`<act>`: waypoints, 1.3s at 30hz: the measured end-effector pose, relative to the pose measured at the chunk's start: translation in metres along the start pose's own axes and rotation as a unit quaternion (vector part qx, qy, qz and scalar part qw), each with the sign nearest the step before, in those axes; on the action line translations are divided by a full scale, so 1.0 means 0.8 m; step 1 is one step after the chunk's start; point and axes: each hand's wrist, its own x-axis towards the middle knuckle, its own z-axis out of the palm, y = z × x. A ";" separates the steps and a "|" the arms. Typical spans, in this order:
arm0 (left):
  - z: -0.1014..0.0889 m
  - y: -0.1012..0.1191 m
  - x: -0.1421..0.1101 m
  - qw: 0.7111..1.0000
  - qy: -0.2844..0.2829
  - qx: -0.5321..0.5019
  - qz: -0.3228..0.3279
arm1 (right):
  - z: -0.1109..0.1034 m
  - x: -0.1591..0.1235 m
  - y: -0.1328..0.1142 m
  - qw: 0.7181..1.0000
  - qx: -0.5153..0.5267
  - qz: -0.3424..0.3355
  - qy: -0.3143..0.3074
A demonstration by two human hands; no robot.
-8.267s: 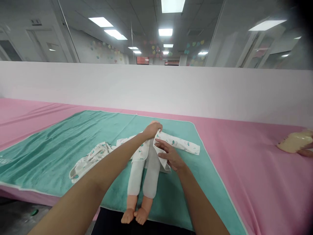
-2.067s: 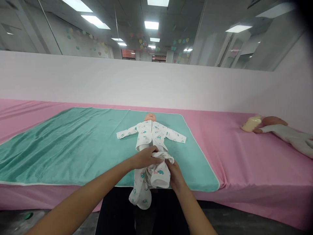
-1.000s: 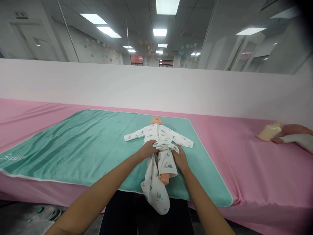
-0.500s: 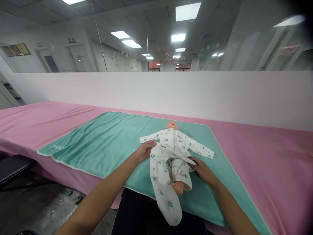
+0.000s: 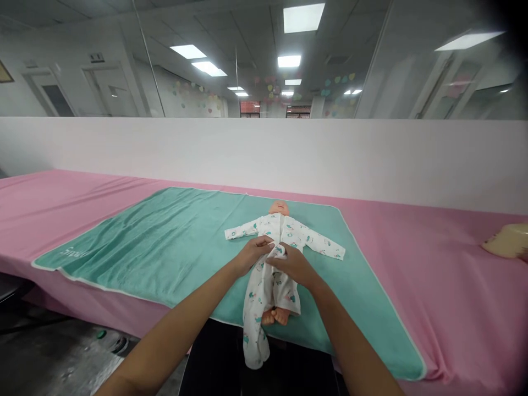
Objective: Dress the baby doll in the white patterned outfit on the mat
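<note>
Printed pants (image 5: 254,300) dangle one leg past the near edge of the towel (image 5: 181,242), top end pinched by the left hand (image 5: 252,253) and right hand (image 5: 295,265), which hide most of it. The doll (image 5: 279,208) lies just underneath, and some cream bottle (image 5: 507,241) is cut off far right.

Your light's pretty flat and even here, a touch dim overall, with soft shadows at most. Glare comes from the ceiling panels (image 5: 304,17), blown out to pure white up in the glass (image 5: 264,38), where the rest looks hazy and grey. The floor (image 5: 61,363) at your lower left goes murky, your top right corner is blacked out, the wide lens stretches stuff near the edges, and small print on the doll clothes (image 5: 253,300) looks kinda mushy
</note>
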 end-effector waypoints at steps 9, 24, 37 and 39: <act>-0.009 0.010 -0.020 0.991 -0.102 0.053 -0.063 | 0.000 0.013 0.020 0.945 0.318 0.064 -0.031; -0.014 0.001 -0.024 0.992 -0.096 -0.023 -0.075 | 0.009 0.023 0.027 0.916 0.372 0.025 -0.145; -0.025 -0.001 -0.024 0.984 -0.141 -0.016 -0.108 | 0.014 0.026 0.029 0.917 0.361 0.062 -0.158; -0.022 -0.002 -0.023 0.987 -0.124 -0.043 -0.090 | 0.016 0.026 0.030 0.912 0.374 0.051 -0.160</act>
